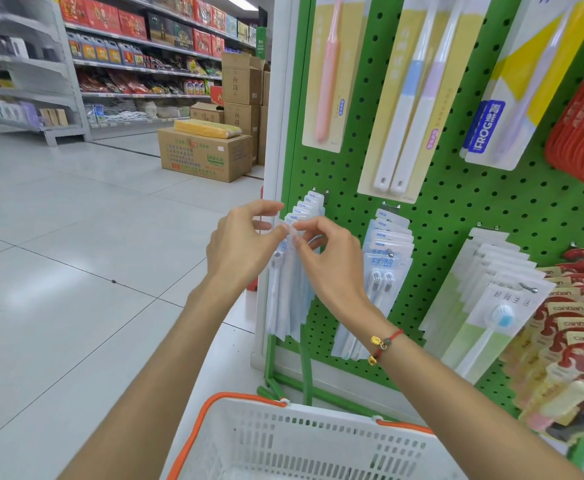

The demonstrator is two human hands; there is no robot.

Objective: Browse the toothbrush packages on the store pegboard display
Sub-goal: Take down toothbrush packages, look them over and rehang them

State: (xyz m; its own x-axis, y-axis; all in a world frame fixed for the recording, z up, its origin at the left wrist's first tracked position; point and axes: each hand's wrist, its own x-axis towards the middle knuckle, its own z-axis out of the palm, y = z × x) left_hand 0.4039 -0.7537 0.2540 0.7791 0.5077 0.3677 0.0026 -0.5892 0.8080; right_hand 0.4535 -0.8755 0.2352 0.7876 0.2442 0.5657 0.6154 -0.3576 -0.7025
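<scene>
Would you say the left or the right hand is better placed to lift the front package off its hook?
Probably the right hand: it pinches the top of the front package, while the left hand only steadies its edge.

Both arms outstretched; left hand (238, 244) and right hand (332, 261) raised close together, fingertips pinching.

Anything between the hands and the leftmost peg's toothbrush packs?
Nothing visible. Left hand and right hand are already at the top of the front pack in the leftmost toothbrush packs, fingertips pinching its hang tab. The basket sits below, clear.
</scene>
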